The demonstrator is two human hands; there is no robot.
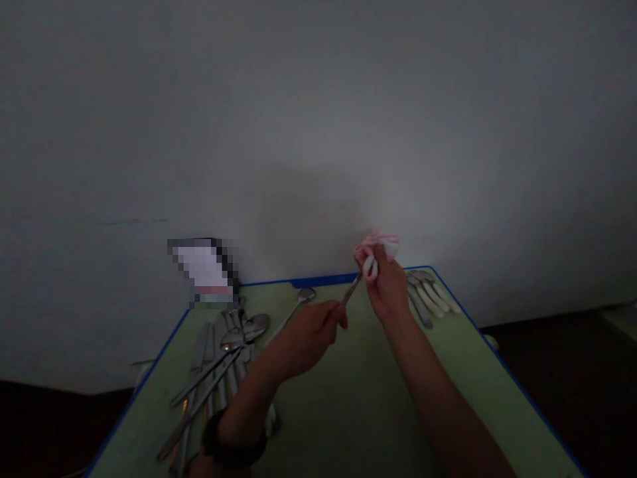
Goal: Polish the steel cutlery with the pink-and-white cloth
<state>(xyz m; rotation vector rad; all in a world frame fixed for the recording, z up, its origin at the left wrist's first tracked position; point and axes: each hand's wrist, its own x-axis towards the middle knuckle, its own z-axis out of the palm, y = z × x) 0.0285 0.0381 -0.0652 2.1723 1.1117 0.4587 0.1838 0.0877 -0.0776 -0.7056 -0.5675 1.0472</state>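
Observation:
My left hand is closed around one end of a slim metal piece of cutlery. Its far end disappears into a pink-and-white cloth, so I cannot tell which kind of cutlery it is. My right hand grips that cloth, bunched around the covered end, above the table's far edge. Beyond my left wrist lies a long-handled spoon, partly hidden by my hand. To the right of my right hand, several pieces of cutlery, some with white handles, rest side by side.
A loose pile of spoons and other metal cutlery covers the left of the green, blue-edged table. At the far left corner a blurred-out device with a bright screen leans near the grey wall, which rises directly behind the table.

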